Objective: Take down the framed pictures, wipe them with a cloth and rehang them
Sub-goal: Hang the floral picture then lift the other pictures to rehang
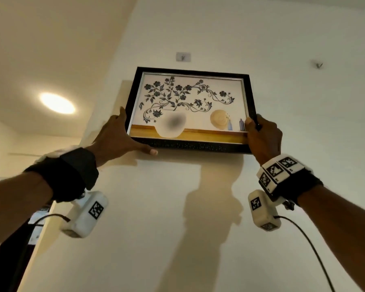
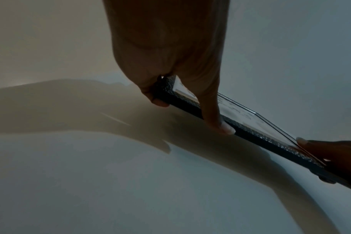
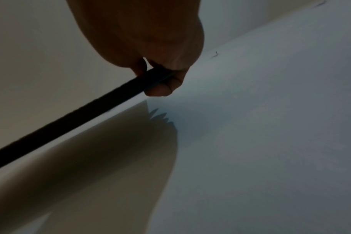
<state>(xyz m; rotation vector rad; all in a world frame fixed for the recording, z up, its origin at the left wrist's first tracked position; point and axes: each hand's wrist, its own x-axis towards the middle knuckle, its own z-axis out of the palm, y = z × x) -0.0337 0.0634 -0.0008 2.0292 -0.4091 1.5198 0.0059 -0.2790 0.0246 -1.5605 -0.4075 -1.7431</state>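
A black-framed picture [image 1: 190,144] of dark flowers, a vase and bottles is held flat against the white wall, just below a small wall hook [image 1: 183,57]. My left hand [image 1: 122,135] grips its lower left corner, thumb lying along the bottom rail and fingers up the left side. In the left wrist view the thumb [image 2: 220,123] presses the front of the frame [image 2: 256,134] while a finger curls behind the corner. My right hand [image 1: 259,133] pinches the lower right corner. The right wrist view shows that hand [image 3: 158,82] clamped on the frame's dark edge [image 3: 70,117].
A second hook [image 1: 319,65] sticks out of the wall to the upper right, with nothing on it. A round ceiling light [image 1: 57,103] glows at the left. The wall's corner runs down just left of the frame, and a dark doorway [image 1: 19,249] lies at lower left.
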